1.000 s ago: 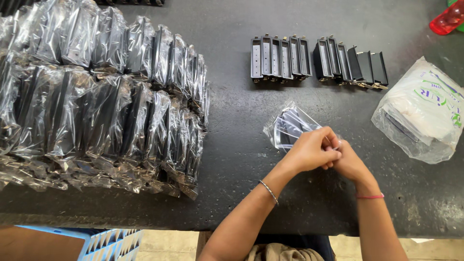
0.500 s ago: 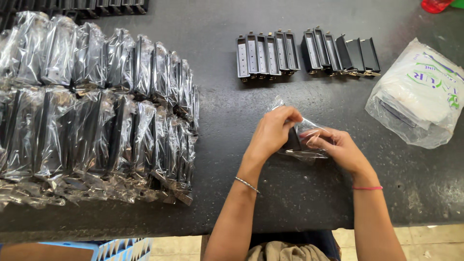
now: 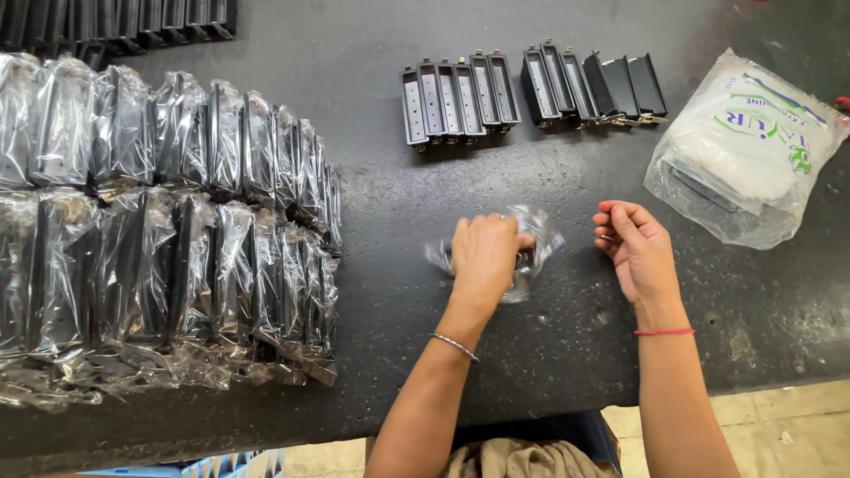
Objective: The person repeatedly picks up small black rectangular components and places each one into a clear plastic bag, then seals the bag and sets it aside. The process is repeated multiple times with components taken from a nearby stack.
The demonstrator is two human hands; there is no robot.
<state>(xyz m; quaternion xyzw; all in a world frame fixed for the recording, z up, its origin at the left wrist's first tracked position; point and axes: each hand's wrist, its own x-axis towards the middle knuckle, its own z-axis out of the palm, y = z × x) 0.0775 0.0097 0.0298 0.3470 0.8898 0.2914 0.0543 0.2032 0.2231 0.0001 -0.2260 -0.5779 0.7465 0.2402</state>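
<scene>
The left hand (image 3: pixel 485 258) lies palm-down on the dark desk (image 3: pixel 372 204), closed over a small clear plastic bag (image 3: pixel 536 237) whose crinkled edges stick out on both sides of the knuckles; something dark shows inside the bag by the fingertips, but it is too covered to tell what. A thin metal bangle (image 3: pixel 455 346) circles that wrist. The right hand (image 3: pixel 636 248) hovers just beside the bag, apart from it — palm turned inward, fingers loosely curled and holding nothing that can be made out; a red thread (image 3: pixel 664 333) is tied round its wrist. So the bag sits near the middle of the desk, close to the front edge, pinned under the left hand with the right hand to its right. Farther back on the desk stand two short rows of bare black rectangular parts (image 3: pixel 460 96), packed side by side — the second row (image 3: pixel 591 84) just to the right of the first, with a small gap between them. To the right of these lies a larger white plastic sack (image 3: pixel 748 146) with green print, bulging and resting on its side. The left half of the desk is covered by two long rows of wrapped black parts (image 3: pixel 168 230), each in its own clear sleeve, leaning against one another. More unwrapped black parts (image 3: pixel 124 22) line the far left corner.
</scene>
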